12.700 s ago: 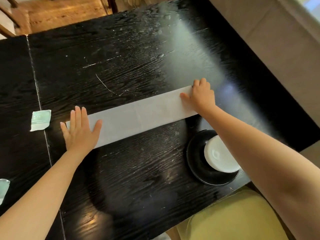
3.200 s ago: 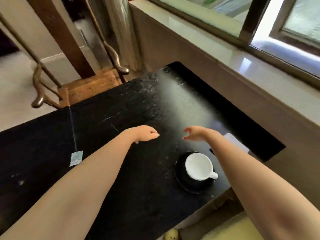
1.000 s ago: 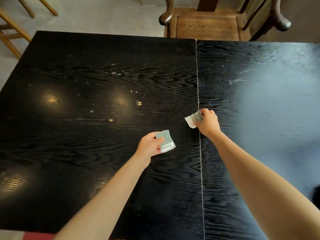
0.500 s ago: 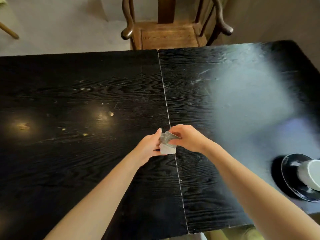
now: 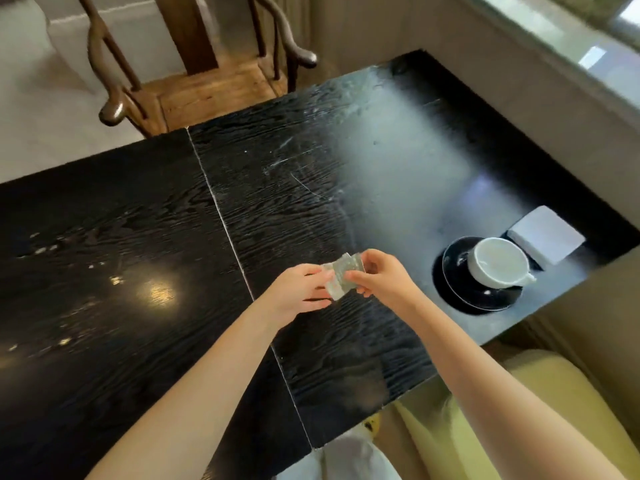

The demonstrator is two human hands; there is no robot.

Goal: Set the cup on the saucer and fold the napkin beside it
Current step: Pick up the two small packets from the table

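Note:
A white cup [image 5: 497,263] stands on a black saucer [image 5: 460,297] near the table's right edge, its handle pointing right. A folded white napkin [image 5: 545,234] lies just beyond the saucer, touching or almost touching it. Left of the saucer, above the black table [image 5: 138,271], my left hand [image 5: 298,294] and my right hand [image 5: 379,277] meet. Both pinch small pale green wrapper pieces [image 5: 343,275] between their fingertips.
A wooden armchair [image 5: 194,81] stands at the table's far side. A stone window ledge [image 5: 554,64] runs along the right. A yellow cushion [image 5: 554,410] sits below the table's near right corner. A seam [image 5: 228,233] splits the tabletop.
My hands have come together with the wrapper pieces and stay joined. The view has swung to the right, so the cup, saucer and folded napkin now show fully.

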